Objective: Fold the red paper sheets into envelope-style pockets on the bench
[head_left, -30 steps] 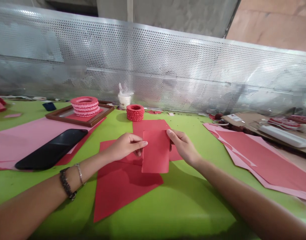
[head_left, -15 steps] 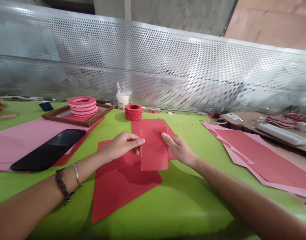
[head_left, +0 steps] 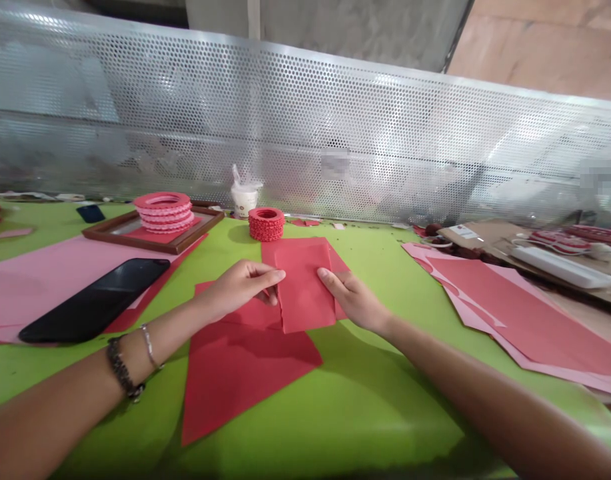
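A red paper rectangle (head_left: pixel 305 293), which looks folded, is held up above the table between my two hands. Its left edge is pinched between the thumb and fingers of my left hand (head_left: pixel 250 285). On its right edge lies the thumb of my right hand (head_left: pixel 352 293), with the other fingers hidden behind the paper. Beneath it a larger red sheet (head_left: pixel 245 387) lies flat, and another red sheet (head_left: pixel 270 248) shows just behind. A short red ring stack (head_left: pixel 266 229) with a ruffled side stands farther back.
Left are a black phone (head_left: pixel 98 300) on pink sheets (head_left: pixel 30 273) and a wooden frame (head_left: pixel 98 237) bearing a pink ring stack (head_left: pixel 164 217). A white cup (head_left: pixel 244 200) stands before the perforated metal screen (head_left: pixel 305 120). Right lie red and pink sheets (head_left: pixel 515 307) and a white power strip (head_left: pixel 565 267).
The held paper has tilted slightly, its lower edge rising a little. Both hands have shifted slightly left with it, still gripping its sides.
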{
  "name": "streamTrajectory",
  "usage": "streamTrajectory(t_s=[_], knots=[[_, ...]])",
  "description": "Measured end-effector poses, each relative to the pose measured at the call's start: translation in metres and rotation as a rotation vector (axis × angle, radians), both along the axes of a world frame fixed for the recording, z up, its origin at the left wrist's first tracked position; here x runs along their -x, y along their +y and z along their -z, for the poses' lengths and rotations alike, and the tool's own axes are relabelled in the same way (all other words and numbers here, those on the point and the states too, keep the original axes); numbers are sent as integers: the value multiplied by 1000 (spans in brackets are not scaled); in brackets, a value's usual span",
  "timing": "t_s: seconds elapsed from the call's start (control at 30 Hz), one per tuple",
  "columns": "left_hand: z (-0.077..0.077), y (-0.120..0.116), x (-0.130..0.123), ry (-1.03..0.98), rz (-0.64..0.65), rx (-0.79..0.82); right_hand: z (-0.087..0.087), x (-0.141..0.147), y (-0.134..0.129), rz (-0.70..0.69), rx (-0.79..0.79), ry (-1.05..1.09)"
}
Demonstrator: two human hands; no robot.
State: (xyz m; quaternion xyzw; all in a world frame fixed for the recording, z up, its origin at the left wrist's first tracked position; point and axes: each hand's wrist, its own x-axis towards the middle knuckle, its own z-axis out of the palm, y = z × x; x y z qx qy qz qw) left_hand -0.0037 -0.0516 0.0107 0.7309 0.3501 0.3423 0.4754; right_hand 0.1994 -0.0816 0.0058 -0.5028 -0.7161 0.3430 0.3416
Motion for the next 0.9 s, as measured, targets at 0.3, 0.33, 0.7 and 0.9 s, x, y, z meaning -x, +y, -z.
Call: streamTrajectory(t_s=[0.3,0.33,0.7,0.9], knots=[[-4,-2,-1,88,98,-50,0,0,2,126,-82,41],[-4,-2,-2,94,107,-37,0,0,2,136,-85,52],[0,1,0,63,30,-115,-3,0,-2,64,18,131],[-3,-1,0,112,0,-196,-1,1,1,73,12,137]])
